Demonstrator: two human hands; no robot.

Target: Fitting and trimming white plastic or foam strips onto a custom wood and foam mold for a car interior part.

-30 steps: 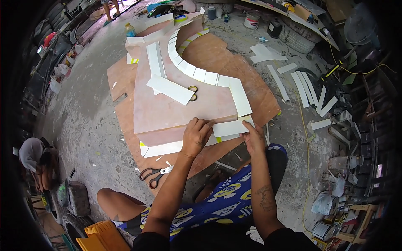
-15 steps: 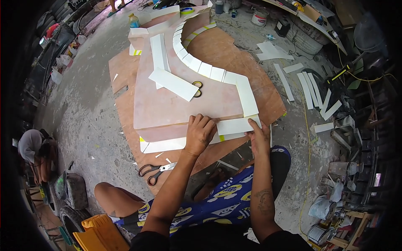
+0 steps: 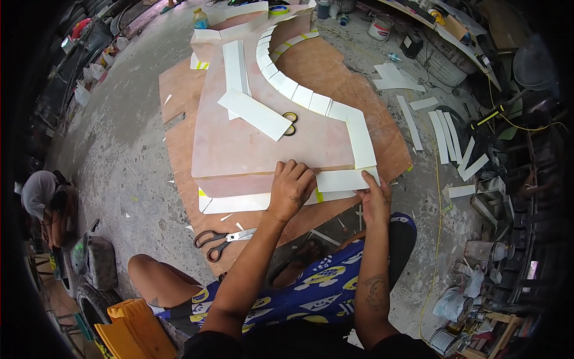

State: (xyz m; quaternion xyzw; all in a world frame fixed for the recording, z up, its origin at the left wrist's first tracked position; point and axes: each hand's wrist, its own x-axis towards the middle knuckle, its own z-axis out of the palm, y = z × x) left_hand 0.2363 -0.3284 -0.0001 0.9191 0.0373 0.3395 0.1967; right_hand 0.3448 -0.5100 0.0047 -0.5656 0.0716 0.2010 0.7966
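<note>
A pinkish moulded panel (image 3: 269, 149) lies before me on a brown board, with white pieces edging its curved cut-out. Along its near side runs a white strip (image 3: 342, 180). My left hand (image 3: 293, 188) is closed at the strip's left end, fingers curled and partly hiding what they grip. At the right end, by the corner, my right hand (image 3: 376, 197) pinches the strip between thumb and fingers. Scissors (image 3: 222, 240) with dark handles rest near the board's front edge, left of my left forearm. Two small tape rolls (image 3: 290, 123) and a loose white strip (image 3: 256, 115) sit on the panel.
The brown board (image 3: 376, 119) lies on a stained concrete floor. Several cut white strips (image 3: 447, 136) are scattered to the right, near a yellow cord (image 3: 438, 227). A crouching person (image 3: 45, 203) is at far left. An orange plastic object (image 3: 134, 329) sits at lower left.
The view has shifted slightly, so the panel sits a little farther right and higher. Both hands remain at the ends of the same white strip.
</note>
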